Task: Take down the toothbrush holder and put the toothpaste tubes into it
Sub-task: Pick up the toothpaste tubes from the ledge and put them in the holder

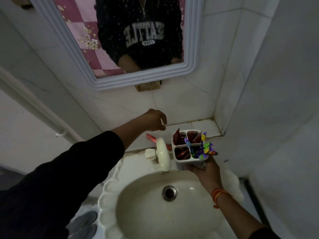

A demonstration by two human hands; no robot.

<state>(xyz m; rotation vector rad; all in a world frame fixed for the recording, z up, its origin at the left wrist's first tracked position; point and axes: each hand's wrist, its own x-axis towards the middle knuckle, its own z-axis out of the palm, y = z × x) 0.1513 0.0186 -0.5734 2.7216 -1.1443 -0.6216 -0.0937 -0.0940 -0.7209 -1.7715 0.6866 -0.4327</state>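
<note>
Over the sink (110,192), under the mirror (193,49): tiled ledge (203,125) runs behind the tap (163,153), and that's where the remaining work is. Holder (187,149) is already down, white, four compartments, held upright over the right rear of the basin. Right hand (205,171) supports it from below and the near side, fingers wrapped around its base. Three compartments hold red tubes, one poking up at the far left corner; the fourth holds colourful toothbrushes (206,147) leaning out to the right. One red tube (151,138) is not yet in: it lies flat on the ledge behind the tap, partly hidden by the spout, long axis running left-right and slightly toward the camera at its right end. Left hand (155,120) hangs above the ledge, empty, fingers curled loosely downward with thumb and forefinger apart. Key relation: tube sits just below and a bit nearer than the left fingertips, so the left hand is the closer one by far, and the right is busy anyway. My read: drop straight down, pinch across the tube's short axis near its left end where the tap doesn't block it, then carry right to the holder. Risk: the compartments look crowded, so it may need angling in. Can't tell whether more tubes lie behind the spout.
</note>
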